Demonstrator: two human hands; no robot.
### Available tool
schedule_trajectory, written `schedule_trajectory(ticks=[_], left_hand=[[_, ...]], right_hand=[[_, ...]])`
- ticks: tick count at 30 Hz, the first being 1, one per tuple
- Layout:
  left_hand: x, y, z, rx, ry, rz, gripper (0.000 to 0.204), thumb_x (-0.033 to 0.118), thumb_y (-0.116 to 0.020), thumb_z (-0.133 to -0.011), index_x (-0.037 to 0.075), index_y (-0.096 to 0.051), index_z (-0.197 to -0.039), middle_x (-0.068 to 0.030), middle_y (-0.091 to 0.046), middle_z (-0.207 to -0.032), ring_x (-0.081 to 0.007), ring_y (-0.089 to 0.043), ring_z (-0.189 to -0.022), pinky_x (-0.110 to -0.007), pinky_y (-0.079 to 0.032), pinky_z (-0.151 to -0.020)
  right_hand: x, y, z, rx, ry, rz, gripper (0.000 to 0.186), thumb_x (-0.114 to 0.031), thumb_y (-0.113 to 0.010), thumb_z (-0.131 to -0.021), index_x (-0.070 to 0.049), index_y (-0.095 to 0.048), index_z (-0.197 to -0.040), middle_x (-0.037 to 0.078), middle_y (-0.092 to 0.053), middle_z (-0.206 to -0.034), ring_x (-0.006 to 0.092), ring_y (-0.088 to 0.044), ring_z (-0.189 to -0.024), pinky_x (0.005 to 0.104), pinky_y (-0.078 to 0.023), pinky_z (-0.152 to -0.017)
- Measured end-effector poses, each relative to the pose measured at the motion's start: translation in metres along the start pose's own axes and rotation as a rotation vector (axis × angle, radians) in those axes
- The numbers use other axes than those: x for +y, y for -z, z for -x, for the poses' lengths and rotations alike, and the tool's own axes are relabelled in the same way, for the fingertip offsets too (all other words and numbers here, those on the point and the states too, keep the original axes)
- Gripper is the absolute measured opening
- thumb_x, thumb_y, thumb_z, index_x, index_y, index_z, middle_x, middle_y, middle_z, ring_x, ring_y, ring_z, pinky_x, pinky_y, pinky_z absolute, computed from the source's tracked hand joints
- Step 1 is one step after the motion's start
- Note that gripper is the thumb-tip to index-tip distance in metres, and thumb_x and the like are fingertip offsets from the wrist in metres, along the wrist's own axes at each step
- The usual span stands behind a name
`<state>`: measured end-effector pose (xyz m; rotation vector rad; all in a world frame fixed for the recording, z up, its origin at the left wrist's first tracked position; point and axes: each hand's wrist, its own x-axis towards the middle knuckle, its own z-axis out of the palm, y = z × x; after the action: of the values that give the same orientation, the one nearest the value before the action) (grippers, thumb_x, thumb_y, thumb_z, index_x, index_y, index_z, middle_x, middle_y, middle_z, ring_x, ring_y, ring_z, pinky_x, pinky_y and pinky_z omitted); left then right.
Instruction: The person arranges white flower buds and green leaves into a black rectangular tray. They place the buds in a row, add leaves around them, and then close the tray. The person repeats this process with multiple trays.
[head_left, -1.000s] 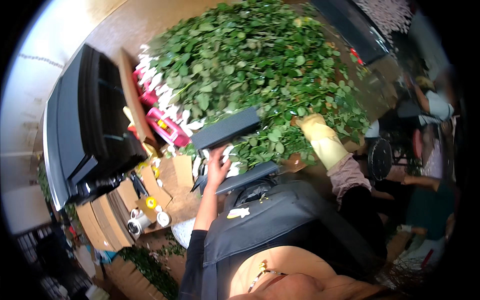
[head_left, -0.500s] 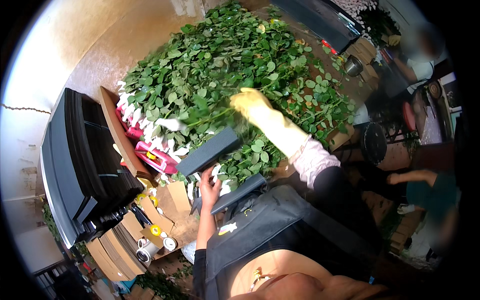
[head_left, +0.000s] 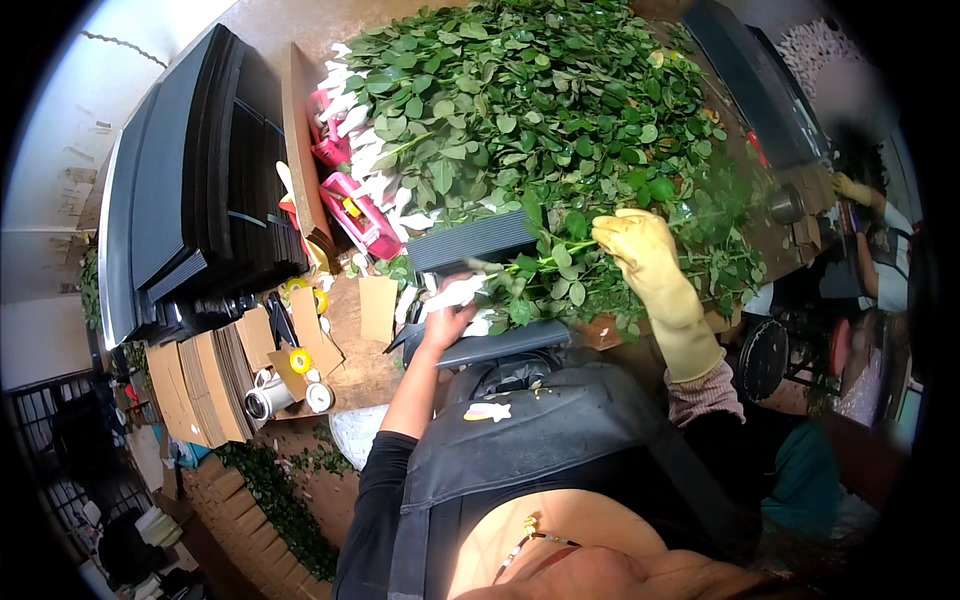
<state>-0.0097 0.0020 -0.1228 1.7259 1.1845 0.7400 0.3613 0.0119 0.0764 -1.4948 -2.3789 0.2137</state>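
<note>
My right hand (head_left: 637,243), in a yellow rubber glove, is closed on the stem of a leafy rose (head_left: 560,262). At the rose's other end is a white-wrapped flower head (head_left: 460,293). My bare left hand (head_left: 447,325) is at that head, its fingers partly hidden but seemingly round it. Beyond it stands a dark ridged panel (head_left: 470,243); on the near side is a dark grey flap (head_left: 505,345) close to my apron. Both seem to belong to one holder, though leaves cover the space between. A large heap of leafy rose stems (head_left: 540,100) fills the table behind, white-wrapped heads along its left side.
Pink plastic holders (head_left: 362,215) lie left of the heap beside a brown board (head_left: 300,150). Further left rises a stack of dark sheets (head_left: 190,180). Cardboard pieces (head_left: 200,385) and tape rolls (head_left: 300,360) lie near left. Another person's gloved hand (head_left: 852,190) is at far right.
My right hand has brought the rose nearer and lower, its white head now at my left hand. My left hand has shifted from the ridged panel's lower edge to that head. The view has turned.
</note>
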Motion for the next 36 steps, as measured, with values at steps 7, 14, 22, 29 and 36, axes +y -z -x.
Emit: schedule_trajectory(ticks=[7, 14, 22, 29, 36], left_hand=[[0.0, -0.006, 0.008, -0.018, 0.282, 0.227, 0.049, 0.006, -0.072, -0.083, 0.0, -0.056, -0.129, -0.0124, -0.067, -0.108, -0.0195, -0.068, -0.093, -0.033, -0.058, -0.076], [0.023, 0.0, 0.001, -0.071, 0.322, 0.239, 0.057, -0.002, -0.068, -0.083, 0.006, -0.054, -0.138, -0.008, -0.059, -0.125, -0.0176, -0.062, -0.101, -0.03, -0.058, -0.076], [0.027, -0.003, -0.004, -0.093, 0.177, 0.161, 0.059, -0.002, -0.065, -0.085, 0.004, -0.05, -0.142, -0.0118, -0.058, -0.131, -0.0201, -0.061, -0.111, -0.033, -0.055, -0.092], [0.029, 0.011, 0.01, -0.051, 0.225, 0.069, 0.058, 0.001, -0.069, -0.084, 0.005, -0.053, -0.14, -0.0106, -0.058, -0.129, -0.0208, -0.062, -0.107, -0.033, -0.055, -0.089], [0.038, 0.002, -0.003, -0.054, 0.182, 0.047, 0.057, 0.006, -0.074, -0.083, 0.006, -0.056, -0.137, -0.0139, -0.059, -0.132, -0.0274, -0.066, -0.105, -0.035, -0.059, -0.085]], right_hand=[[-0.011, -0.005, -0.017, 0.193, 0.082, 0.027, 0.014, -0.012, -0.067, -0.075, -0.012, -0.069, -0.089, 0.0, -0.07, -0.101, 0.023, -0.063, -0.084, 0.034, -0.052, -0.075], [0.011, -0.009, -0.089, -0.105, -0.126, 0.397, 0.033, -0.021, -0.06, -0.096, -0.016, -0.057, -0.129, 0.008, -0.064, -0.113, 0.0269, -0.068, -0.099, 0.0375, -0.054, -0.085], [0.083, -0.127, -0.12, -0.907, -0.404, 0.292, 0.043, -0.02, -0.073, -0.087, -0.011, -0.069, -0.129, 0.015, -0.065, -0.134, 0.0319, -0.065, -0.121, 0.0513, -0.055, -0.098], [0.039, -0.023, -0.263, -0.411, -0.361, 0.264, 0.03, -0.026, -0.047, -0.104, -0.013, -0.064, -0.124, 0.01, -0.063, -0.133, 0.0289, -0.065, -0.114, 0.0433, -0.056, -0.091], [0.125, -0.117, -0.304, 0.295, -0.652, -0.879, 0.048, -0.024, -0.049, -0.103, -0.011, -0.049, -0.149, 0.008, -0.035, -0.163, 0.0236, -0.03, -0.151, 0.0338, -0.022, -0.125]])
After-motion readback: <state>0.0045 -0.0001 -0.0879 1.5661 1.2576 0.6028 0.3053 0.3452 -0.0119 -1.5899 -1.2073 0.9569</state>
